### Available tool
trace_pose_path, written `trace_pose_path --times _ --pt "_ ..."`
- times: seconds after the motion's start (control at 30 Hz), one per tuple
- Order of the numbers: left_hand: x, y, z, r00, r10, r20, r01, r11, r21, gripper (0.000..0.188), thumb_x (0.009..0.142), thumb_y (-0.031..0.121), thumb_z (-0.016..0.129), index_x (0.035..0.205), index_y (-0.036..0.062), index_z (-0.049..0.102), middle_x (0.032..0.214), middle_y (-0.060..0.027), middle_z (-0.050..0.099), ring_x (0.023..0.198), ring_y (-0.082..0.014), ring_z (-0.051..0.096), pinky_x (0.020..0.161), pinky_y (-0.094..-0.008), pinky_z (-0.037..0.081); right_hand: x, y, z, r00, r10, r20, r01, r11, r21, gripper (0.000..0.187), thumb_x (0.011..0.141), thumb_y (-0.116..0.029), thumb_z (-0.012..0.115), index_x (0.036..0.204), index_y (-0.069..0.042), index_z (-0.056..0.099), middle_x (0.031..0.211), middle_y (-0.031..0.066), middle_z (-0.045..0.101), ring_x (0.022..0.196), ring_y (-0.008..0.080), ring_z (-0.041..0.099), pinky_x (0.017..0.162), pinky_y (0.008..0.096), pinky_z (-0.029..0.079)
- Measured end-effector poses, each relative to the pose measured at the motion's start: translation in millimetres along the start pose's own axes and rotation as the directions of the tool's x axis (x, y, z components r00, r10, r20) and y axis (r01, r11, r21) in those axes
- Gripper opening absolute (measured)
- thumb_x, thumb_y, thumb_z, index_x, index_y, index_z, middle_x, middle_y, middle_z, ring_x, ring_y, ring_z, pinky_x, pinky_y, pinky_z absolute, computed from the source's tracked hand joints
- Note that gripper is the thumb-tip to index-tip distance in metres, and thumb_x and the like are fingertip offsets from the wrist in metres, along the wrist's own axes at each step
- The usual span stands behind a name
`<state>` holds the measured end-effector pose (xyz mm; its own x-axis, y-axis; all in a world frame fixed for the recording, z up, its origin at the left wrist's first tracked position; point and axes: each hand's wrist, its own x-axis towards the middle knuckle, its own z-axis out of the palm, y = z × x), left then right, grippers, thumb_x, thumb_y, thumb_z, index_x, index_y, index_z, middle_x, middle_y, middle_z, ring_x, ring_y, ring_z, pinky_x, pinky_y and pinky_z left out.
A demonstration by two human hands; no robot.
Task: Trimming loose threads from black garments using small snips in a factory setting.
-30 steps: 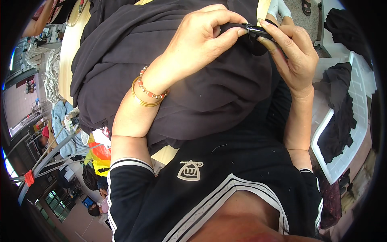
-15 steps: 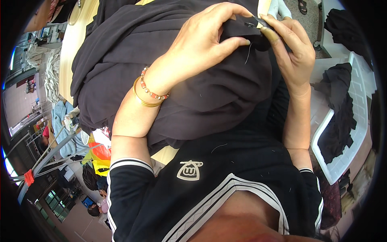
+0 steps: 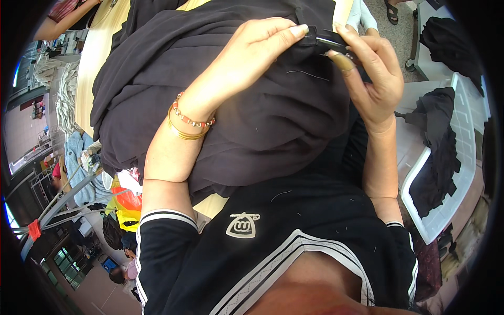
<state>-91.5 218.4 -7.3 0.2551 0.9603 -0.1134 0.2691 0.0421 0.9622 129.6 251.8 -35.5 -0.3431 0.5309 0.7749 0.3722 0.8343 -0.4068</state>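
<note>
A big heap of dark cloth lies across the table and my lap. My left hand is closed, thumb and fingers pinching a folded edge of this cloth at the far side of the heap. A beaded bracelet and gold bangles circle that wrist. My right hand is closed close beside it, thumb and fingers round a small black tool with a shiny silver edge, which touches the pinched cloth. Its exact kind is hard to make out. The right thumb wears a yellowish cover. A loose pale thread lies on the heap.
A white plastic crate with dark cloth pieces stands at my right. Pale wooden table shows on the left. Another person's arm is at the far left; a sandalled foot is at the far right.
My left hand has shifted nearer to me and its thumb has closed down on the cloth edge. The right hand has turned, and the black tool's shiny edge now shows.
</note>
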Motion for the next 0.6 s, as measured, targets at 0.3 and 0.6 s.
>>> trace_pose_path --times 0.3,0.6 --pt "4.0 -2.2 -2.2 0.996 0.019 -0.086 -0.029 0.993 -0.116 0.032 0.094 0.028 0.056 0.106 0.0021 0.07 0.089 0.003 0.064 0.071 -0.0065 0.047 0.066 -0.0211 0.038 1.1 -4.9 8.5 0.99 0.094 0.105 -0.093 0.996 -0.012 0.041 0.069 -0.009 0.079 0.11 -0.012 0.071 0.077 0.0022 0.057 0.068 0.016 0.052 0.06 0.0279 0.044" --pt "4.4 -3.4 0.6 0.987 0.13 -0.094 -0.13 0.992 0.007 0.032 0.094 0.026 0.054 0.097 -0.003 0.068 0.087 0.0014 0.064 0.072 -0.0072 0.048 0.065 -0.0225 0.037 3.1 -9.4 9.9 0.973 0.158 0.166 -0.176 0.979 0.101 0.042 0.071 -0.003 0.076 0.112 -0.01 0.07 0.079 0.0043 0.058 0.067 0.0152 0.054 0.059 0.0264 0.045"
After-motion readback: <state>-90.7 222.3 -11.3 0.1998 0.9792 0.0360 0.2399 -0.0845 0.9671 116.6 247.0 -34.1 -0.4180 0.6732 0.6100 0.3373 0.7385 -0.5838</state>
